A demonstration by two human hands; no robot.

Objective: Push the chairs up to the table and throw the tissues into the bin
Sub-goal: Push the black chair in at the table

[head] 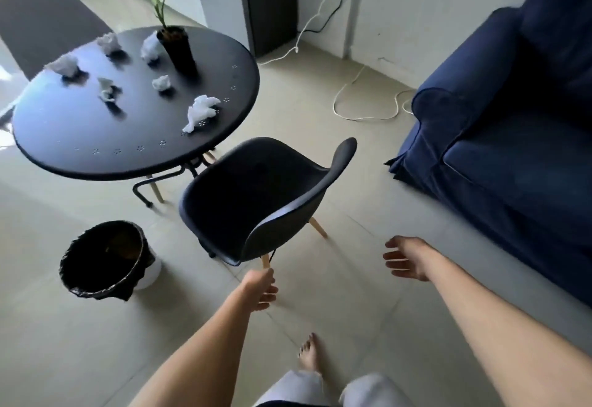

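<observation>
left hand (262, 289) grip released | right hand (404, 257) grip released | bin (105, 259) beside chair (262, 198)

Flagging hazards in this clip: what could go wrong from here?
1. The chair stands angled beside the table; a push could knock the table's base and tip the tall vase.
2. The bin sits close by the chair; a skewed push may hit it.
</observation>
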